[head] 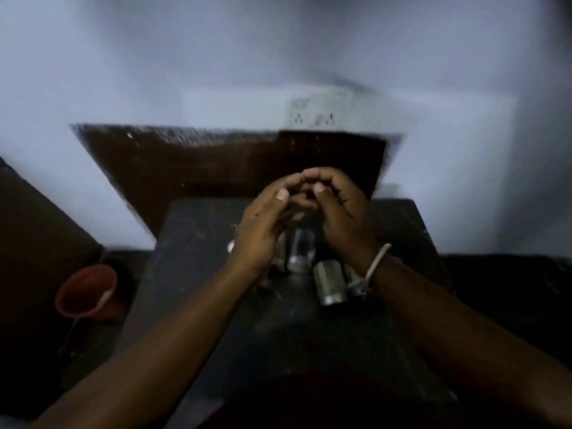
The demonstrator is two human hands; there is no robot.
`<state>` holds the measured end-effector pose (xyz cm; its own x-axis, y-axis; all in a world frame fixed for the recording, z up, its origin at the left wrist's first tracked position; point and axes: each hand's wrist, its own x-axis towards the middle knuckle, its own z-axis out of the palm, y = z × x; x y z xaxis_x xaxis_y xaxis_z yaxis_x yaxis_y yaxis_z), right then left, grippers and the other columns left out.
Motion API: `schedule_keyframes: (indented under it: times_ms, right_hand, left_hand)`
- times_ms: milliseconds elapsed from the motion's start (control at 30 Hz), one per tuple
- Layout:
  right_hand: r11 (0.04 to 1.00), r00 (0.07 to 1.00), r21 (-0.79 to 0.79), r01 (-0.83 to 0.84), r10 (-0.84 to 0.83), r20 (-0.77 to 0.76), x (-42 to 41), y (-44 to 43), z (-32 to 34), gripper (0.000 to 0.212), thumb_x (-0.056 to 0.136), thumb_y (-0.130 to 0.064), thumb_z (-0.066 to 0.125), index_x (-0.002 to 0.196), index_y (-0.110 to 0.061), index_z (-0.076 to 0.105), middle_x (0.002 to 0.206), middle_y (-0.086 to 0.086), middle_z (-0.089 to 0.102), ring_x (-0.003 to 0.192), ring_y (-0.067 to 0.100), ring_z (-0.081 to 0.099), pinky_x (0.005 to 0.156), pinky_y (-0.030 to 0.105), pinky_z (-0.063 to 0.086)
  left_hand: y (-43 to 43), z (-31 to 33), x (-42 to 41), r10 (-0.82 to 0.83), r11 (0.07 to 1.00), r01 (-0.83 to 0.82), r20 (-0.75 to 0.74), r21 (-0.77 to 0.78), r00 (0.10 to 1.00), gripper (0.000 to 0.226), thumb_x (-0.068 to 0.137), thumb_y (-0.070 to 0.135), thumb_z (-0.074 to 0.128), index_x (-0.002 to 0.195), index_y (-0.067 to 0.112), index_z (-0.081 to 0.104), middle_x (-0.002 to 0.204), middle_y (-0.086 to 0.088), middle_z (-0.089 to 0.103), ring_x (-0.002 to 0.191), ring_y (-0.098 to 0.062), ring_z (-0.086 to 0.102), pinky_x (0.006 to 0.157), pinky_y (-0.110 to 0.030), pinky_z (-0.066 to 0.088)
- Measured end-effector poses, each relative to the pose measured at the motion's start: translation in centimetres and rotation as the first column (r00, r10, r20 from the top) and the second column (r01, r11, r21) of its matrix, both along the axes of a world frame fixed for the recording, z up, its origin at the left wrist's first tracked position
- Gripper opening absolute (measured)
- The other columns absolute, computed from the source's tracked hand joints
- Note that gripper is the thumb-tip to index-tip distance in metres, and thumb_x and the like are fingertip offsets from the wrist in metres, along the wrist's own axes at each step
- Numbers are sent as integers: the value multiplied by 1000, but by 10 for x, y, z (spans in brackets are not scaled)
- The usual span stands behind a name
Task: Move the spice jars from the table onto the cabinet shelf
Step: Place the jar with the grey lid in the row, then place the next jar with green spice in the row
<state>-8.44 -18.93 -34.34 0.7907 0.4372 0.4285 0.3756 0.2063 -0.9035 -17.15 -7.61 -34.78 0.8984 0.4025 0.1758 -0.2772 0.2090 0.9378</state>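
Note:
Several spice jars stand on a dark table (192, 274) under my hands. A clear glass jar (299, 249) shows between my wrists. A jar with greenish contents and a metal lid (328, 284) stands right of it, and a dark blue-lidded jar (356, 284) is partly hidden by my right wrist. My left hand (266, 224) and my right hand (337, 209) hover above the jars with fingertips touching each other. Both hands have curled fingers and hold nothing. The picture is dim and blurred.
A dark brown shelf board (216, 162) juts from the pale wall behind the table. A wall socket plate (318, 113) sits above it. A red bucket (88, 292) stands on the floor to the left. A dark panel (37, 243) fills the far left.

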Motion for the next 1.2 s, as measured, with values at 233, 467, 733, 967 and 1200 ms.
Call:
schedule_keyframes:
  times_ms: [233, 467, 733, 967, 1200]
  right_hand:
    - [747, 996, -663, 58, -91, -15, -9, -71, -180, 26, 93, -4, 58, 117, -7, 68, 114, 10, 69, 108, 22, 67, 96, 41, 55]
    - [51, 943, -984, 172, 279, 179, -4, -99, -236, 78, 87, -44, 68, 156, -29, 35, 163, 26, 18, 148, 47, 22, 114, 54, 35]
    - [215, 919, -965, 151, 328, 217, -31, -88, -226, 66, 93, -46, 54, 152, -18, 43, 139, 26, 45, 119, 43, 50, 96, 48, 48]
    - [29, 830, -993, 113, 547, 110, -38, -93, -244, 90, 87, -35, 66, 159, -45, 13, 170, 19, -5, 152, 53, 0, 117, 60, 28]
    - [212, 901, -971, -108, 434, -6, -24, -84, -222, 87, 73, -43, 84, 149, -28, 46, 151, 11, 44, 133, 36, 47, 106, 46, 48]
  left_hand:
    - [-43, -146, -10, -106, 982, 173, -518, 82, 849, 30, 104, 0, 51, 133, 2, 60, 130, -20, 67, 111, -20, 66, 95, -27, 54]
    - [-58, -207, -1, -84, 840, 435, -716, 324, 693, 46, 93, -4, 63, 136, 12, 60, 125, -1, 66, 120, -19, 63, 96, -22, 49]
    - [-54, -205, -11, -83, 934, 327, -800, 146, 595, 37, 92, -3, 67, 126, 8, 62, 122, -16, 70, 118, -34, 66, 106, -54, 51]
    - [-53, -202, -41, -50, 994, 109, -828, 13, 559, 50, 95, -15, 57, 142, 0, 50, 135, -25, 62, 125, -40, 60, 108, -46, 48]
    - [-41, -174, -44, -170, 985, 129, -820, -118, 546, 35, 104, 6, 47, 134, 1, 62, 113, -17, 65, 76, -12, 59, 63, -21, 47]
